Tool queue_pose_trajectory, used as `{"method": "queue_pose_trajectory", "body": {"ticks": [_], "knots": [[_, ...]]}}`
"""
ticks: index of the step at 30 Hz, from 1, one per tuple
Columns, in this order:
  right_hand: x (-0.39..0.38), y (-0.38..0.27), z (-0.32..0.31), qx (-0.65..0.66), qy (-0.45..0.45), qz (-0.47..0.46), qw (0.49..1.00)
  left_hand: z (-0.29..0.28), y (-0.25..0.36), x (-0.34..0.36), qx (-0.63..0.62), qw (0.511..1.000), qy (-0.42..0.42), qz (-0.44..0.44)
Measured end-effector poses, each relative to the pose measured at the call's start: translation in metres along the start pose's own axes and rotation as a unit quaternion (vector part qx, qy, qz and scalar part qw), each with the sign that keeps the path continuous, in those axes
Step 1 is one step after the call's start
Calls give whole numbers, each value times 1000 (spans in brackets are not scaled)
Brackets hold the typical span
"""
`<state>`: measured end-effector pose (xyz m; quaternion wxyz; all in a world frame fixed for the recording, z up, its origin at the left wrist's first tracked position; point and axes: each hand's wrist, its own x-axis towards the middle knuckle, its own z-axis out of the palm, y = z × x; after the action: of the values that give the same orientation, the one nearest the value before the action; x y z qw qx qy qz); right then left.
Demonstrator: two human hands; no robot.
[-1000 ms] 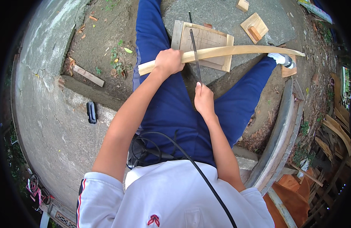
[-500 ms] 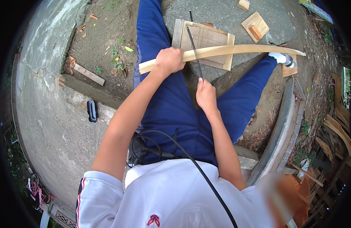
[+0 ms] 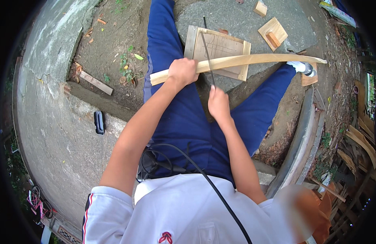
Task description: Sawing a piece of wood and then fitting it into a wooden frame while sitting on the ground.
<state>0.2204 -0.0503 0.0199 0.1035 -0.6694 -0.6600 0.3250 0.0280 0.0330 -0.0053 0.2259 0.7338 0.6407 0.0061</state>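
Note:
My left hand (image 3: 183,72) is closed round a long, pale wooden strip (image 3: 261,58), near its left end, over my left leg. The strip lies across above a wooden framed board (image 3: 230,46) with pencilled lines, and reaches toward my right foot (image 3: 301,69). My right hand (image 3: 219,105) grips the near end of a thin dark saw-like tool (image 3: 208,57), its handle hidden in my fingers. The tool crosses the strip at an angle, just right of my left hand. Whether its edge cuts into the wood I cannot tell.
A stone slab (image 3: 295,40) bears a square board (image 3: 266,29) and a small block (image 3: 260,9). A dark oblong object (image 3: 99,122) rests on concrete (image 3: 62,142) at left. A scrap plank (image 3: 96,83) lies on soil. Curved edging (image 3: 295,146) and scrap wood (image 3: 360,146) are at right.
The tool has moved a little back and forth across the strip with my right hand. My left hand keeps its hold. The whole view has shifted slightly, so things appear lower.

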Motion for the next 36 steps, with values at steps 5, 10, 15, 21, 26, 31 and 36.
{"method": "queue_pose_trajectory", "body": {"ticks": [5, 10, 15, 21, 26, 31, 36], "knots": [[3, 2, -3, -38, -54, 65, 996, 2, -1, 1, 4, 1000, 21, -1], [4, 18, 7, 13, 15, -43, 999, 5, 0, 1, -7, 1000, 7, -10], [2, 18, 4, -30, -51, 36, 998, 6, -2, 2, 3, 999, 48, 3], [11, 22, 2, 41, -36, -15, 998, 5, -1, 2, -5, 1000, 11, 1], [20, 24, 3, 16, -42, 7, 999, 5, 0, -1, 8, 999, 31, 12], [27, 13, -11, 47, -72, -20, 996, 6, 0, -2, 0, 1000, 25, 11], [27, 22, -18, 53, -94, -17, 994, 9, -2, 1, 12, 1000, 16, 18]]}}
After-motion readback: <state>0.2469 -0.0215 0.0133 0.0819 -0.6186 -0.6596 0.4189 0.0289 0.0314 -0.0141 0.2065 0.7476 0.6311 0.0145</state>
